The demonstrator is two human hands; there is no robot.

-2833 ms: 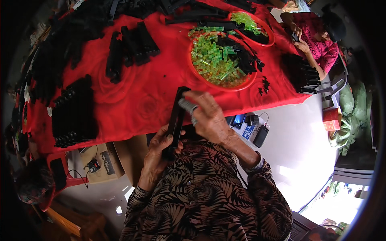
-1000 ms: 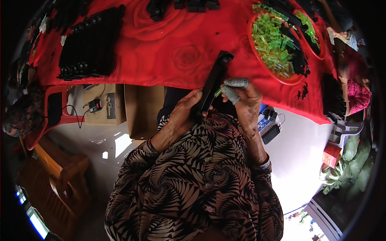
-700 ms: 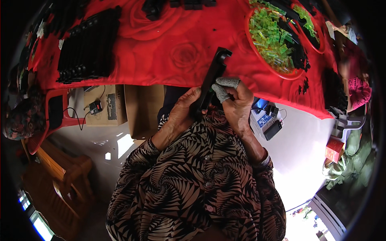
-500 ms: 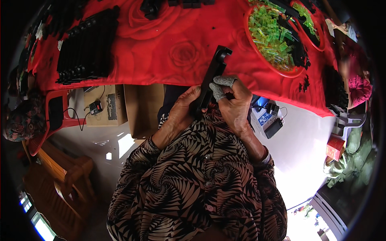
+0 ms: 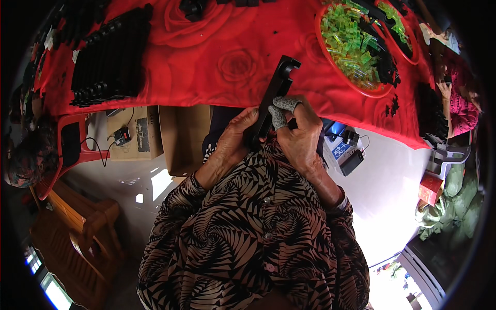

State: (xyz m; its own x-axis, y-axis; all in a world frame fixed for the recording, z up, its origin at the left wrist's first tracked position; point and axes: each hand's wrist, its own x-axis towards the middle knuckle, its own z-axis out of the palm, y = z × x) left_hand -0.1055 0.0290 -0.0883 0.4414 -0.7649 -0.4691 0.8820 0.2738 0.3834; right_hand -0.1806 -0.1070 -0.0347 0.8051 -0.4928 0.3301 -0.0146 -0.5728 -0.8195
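**Two hands on one black bar**

Two bare hands meet just above the patterned brown-and-black blouse, both gripping a long black plastic bar with a forked upper end [image 5: 272, 101]. The left hand [image 5: 235, 137] is wrapped round the bar's lower end, its fingers curled across the near face and the thumb tip resting on the bar's left edge. The right hand [image 5: 297, 134] closes on the bar from the other side; two grey knitted finger sleeves [image 5: 280, 109] cover its fingertips, which press against the bar's right edge around its middle. The bar runs slantwise up and away from the fingers, its forked end standing clear beyond them over the red rose-printed tablecloth [image 5: 217, 62].

Beyond the right fingers, up and to the right, sits a round red tray heaped with translucent green plastic pieces [image 5: 349, 39] and some black ones. Well beyond the left fingers, up and to the left, lies a stack of black ribbed plastic bars [image 5: 111, 57]. At the far right edge, another person's hand [image 5: 444, 90] works beside a pink sleeve.
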